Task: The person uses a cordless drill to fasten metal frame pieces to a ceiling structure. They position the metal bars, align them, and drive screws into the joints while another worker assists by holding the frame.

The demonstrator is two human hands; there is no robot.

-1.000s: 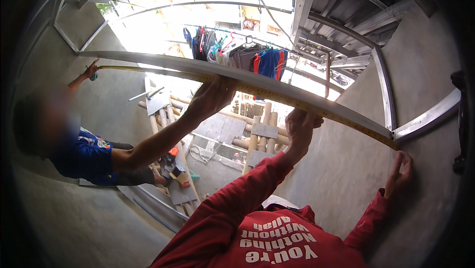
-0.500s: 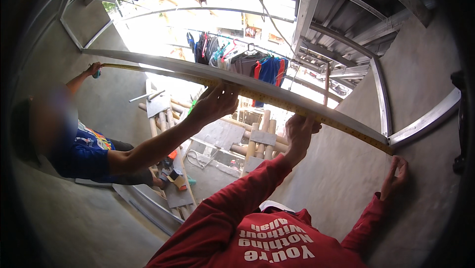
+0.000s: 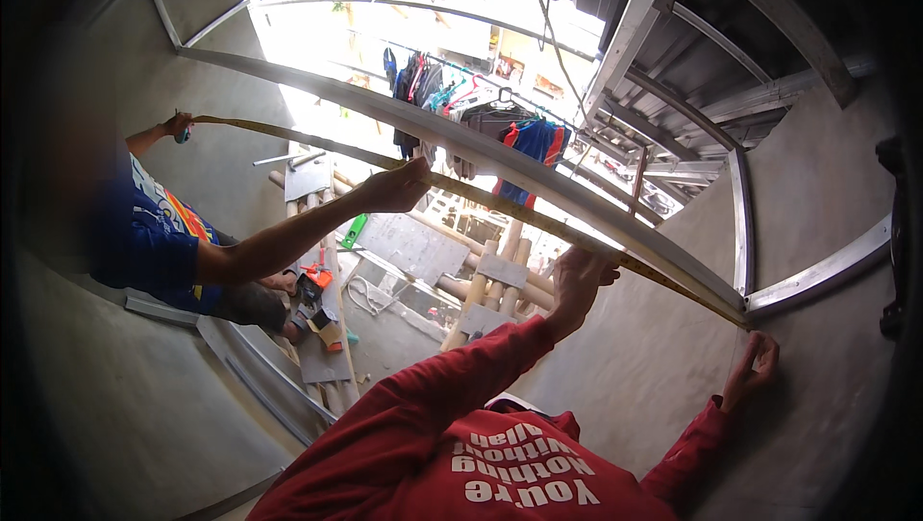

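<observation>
A yellow tape measure blade (image 3: 490, 204) stretches across below a long silvery metal beam (image 3: 433, 127), now a little apart from it along the middle. My left hand (image 3: 581, 285), in a red sleeve, is closed on the blade right of its middle. My right hand (image 3: 753, 367) is at the blade's right end by the wall, fingertips closed on the tip. At left, a co-worker in a blue shirt (image 3: 159, 252) holds the tape's far end and case in one hand (image 3: 177, 125). That person's other hand (image 3: 399, 186) pinches the blade near its middle.
Metal framing (image 3: 822, 271) meets the beam at the right wall. Below stand bamboo poles and boards (image 3: 495, 276), with orange and black tools (image 3: 312, 285) on a plank. Clothes (image 3: 529, 151) hang in the bright opening behind. Curved metal channels (image 3: 260, 367) lie at lower left.
The blade has dropped away from the beam's underside. The co-worker's nearer hand has shifted left and lower with it. My hands keep their hold, and the view has shifted slightly.
</observation>
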